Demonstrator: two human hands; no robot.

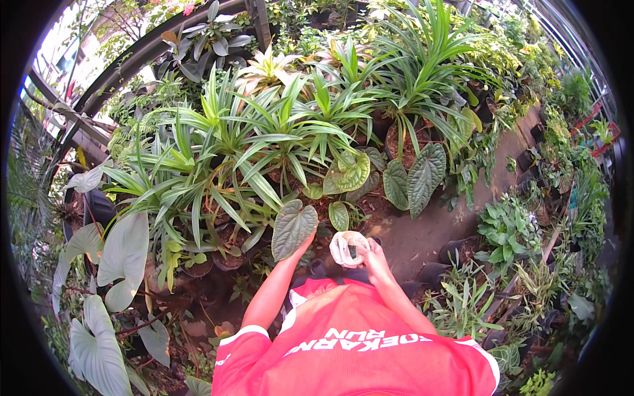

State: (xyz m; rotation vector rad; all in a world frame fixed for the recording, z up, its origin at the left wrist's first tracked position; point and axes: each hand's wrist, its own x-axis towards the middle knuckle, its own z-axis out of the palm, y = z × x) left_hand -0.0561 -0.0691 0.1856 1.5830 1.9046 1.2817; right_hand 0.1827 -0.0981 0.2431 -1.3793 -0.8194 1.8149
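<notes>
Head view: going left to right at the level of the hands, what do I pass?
Big pale leaf → left hand touching the dark heart-shaped leaf → white plastic bag → right hand holding that bag → bare ground path → small leafy green plant.

Daylight fell over a crowded plant nursery. Potted spider plants (264, 138) and dark heart-shaped leaves (422, 175) packed the ground, a bare concrete path (429, 228) ran to the right between more pots, and a curved dark metal frame (132, 56) arched above left
</notes>
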